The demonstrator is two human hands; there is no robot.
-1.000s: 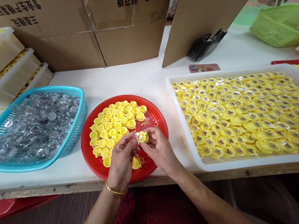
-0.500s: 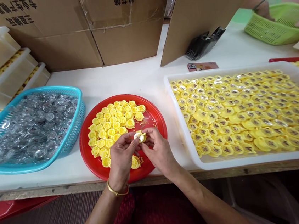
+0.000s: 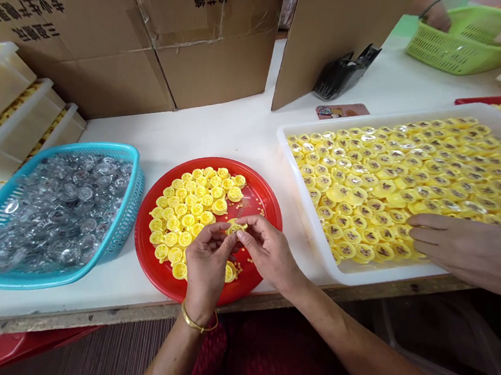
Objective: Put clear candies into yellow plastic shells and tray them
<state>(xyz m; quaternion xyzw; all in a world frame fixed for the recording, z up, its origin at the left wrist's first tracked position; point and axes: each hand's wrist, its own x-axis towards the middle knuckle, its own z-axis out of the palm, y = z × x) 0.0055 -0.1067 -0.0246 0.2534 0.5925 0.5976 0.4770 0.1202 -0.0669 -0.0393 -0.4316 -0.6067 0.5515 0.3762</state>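
Note:
My left hand (image 3: 205, 262) and my right hand (image 3: 270, 256) meet over a round red tray (image 3: 265, 195). Between their fingertips is one small yellow toy cup (image 3: 235, 228), pinched from both sides; fingers partly hide it. Many similar yellow cups (image 3: 186, 220) lie face up on the tray, with tiny yellow bits scattered at its right side. To the left, a blue plastic basket (image 3: 134, 164) is heaped with clear round lids (image 3: 70, 200). On the right stands a white tray (image 3: 311, 229) full of yellow cups with clear tops and printed pictures.
Another person's hand (image 3: 458, 246) reaches into the white tray from the right. Cardboard boxes (image 3: 215, 69) wall off the back. Stacked plastic tubs (image 3: 5, 118) stand at far left. A black holder (image 3: 343, 73), a pink card (image 3: 341, 110) and a green basket (image 3: 464, 49) sit farther back.
The held cup has tilted between my fingers, its bright round face less visible now. Another person's hand has come over the white tray from the right.

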